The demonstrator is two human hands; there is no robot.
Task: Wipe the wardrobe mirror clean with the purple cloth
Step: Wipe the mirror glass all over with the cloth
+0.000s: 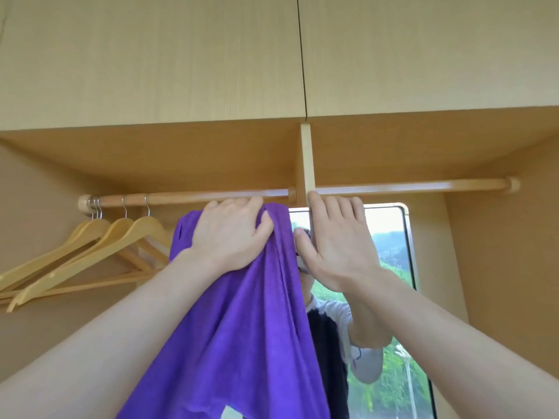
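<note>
Wardrobe interior (90, 164) with rail (193, 197), hangers (99, 237). Mirror (390, 237) at back, purple cloth (242, 313) draped over its upper left. Left hand (233, 234) gripping cloth top, thumb pinching; right hand (335, 237) flat, fingers together, on mirror's top.

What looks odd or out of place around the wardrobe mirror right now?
Nothing is damaged or spilled. The purple cloth hangs bunched from the left hand, covering the mirror's left part, and the right hand lies bare on the glass.

The rail (193, 197) ran left to right under the cabinets (181, 55), with the hangers (90, 246) at its left end. The mirror (390, 237) stood behind and below it, right of centre. The cloth (242, 328) hung before the mirror's left part, under the left hand (230, 234); the right hand (335, 240) lay alongside, to its right.
</note>
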